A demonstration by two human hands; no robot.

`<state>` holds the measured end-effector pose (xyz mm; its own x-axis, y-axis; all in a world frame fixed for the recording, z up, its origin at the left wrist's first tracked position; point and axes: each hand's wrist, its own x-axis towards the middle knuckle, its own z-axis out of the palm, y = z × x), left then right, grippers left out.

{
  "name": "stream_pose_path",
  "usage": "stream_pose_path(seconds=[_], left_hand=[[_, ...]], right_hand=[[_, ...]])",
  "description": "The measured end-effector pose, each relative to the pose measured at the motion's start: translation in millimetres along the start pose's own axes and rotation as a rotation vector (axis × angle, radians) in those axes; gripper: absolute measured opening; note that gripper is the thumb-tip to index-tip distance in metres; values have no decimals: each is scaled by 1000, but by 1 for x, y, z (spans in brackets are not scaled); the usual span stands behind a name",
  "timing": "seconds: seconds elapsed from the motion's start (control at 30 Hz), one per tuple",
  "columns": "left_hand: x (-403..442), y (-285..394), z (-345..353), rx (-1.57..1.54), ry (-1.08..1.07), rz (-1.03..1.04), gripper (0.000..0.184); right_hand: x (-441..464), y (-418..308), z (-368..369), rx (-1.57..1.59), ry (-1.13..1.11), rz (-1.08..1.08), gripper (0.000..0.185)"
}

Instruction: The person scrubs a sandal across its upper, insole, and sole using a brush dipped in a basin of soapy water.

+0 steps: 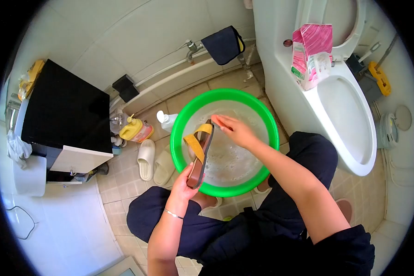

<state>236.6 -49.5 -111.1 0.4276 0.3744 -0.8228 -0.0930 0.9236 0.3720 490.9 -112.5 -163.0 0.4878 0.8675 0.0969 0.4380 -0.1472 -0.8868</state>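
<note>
My left hand (183, 182) is closed around the heel end of a sandal (200, 154) with a yellow strap and brown footbed. The sandal is tilted, toe end up, above a green-rimmed basin (175, 158). Cloudy, foamy water (232, 161) fills the bottom of the basin. At the sandal's toe end, my right hand (238, 132) grips a small orange-pink object (219, 121); its kind is mostly hidden by the fingers. That object is at or against the toe edge; I cannot tell whether they touch.
Left of the basin are a white bottle (167, 120), a yellow jug (137, 130) and pale slippers (146, 159). A toilet (324, 115) stands on the right with a pink box (312, 55) on it. A dark cloth (223, 44) hangs over the wall pipe. A black-topped cabinet (69, 101) is at left.
</note>
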Motion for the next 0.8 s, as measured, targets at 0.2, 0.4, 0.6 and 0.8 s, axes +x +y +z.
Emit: stream_pose_path(seconds=[0.2,0.4,0.6,0.8], left_hand=[[-5,8,3,57,-11,28,34],[-2,7,-6,47,-65,-19,32],[2,8,-4,92,-62,13,32],[-4,9,7,138,-81,43,29]], right_hand=[[-29,-57,-19,-300,-219,-189,38],[-22,-27,-7,-167,-66,-237,41],[-29,-32,0,-367,-192,47,37],[-37,-67,-22,-405,-341,17,41]])
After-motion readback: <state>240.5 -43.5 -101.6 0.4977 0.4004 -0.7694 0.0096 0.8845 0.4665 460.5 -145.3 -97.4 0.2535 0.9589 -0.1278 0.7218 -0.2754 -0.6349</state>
